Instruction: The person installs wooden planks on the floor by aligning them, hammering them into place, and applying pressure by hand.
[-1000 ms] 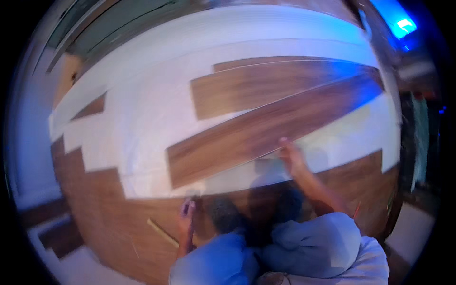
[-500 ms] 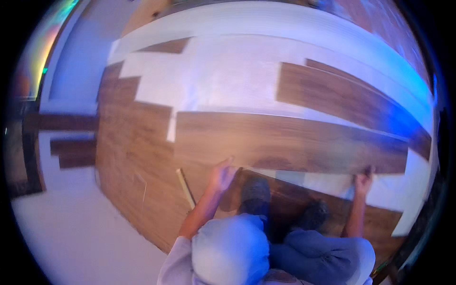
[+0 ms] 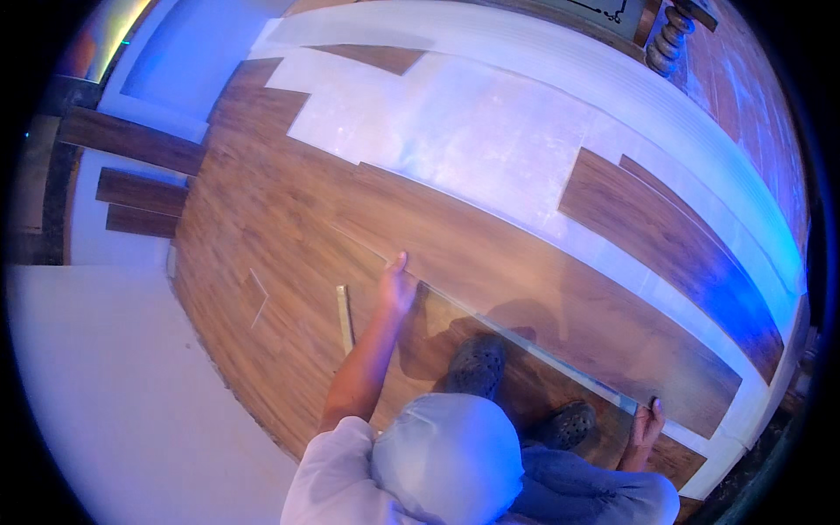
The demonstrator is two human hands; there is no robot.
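where both hands point(image 3: 400, 284) point(image 3: 646, 426) hold the plank's point(image 3: 560, 289) near edge, a gap point(image 3: 542, 353) shows.

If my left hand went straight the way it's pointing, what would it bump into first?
Most likely the long brown plank: the left hand is right at its near edge, thumb pointing across it. Whether the fingers already reach under the plank is hard to tell.
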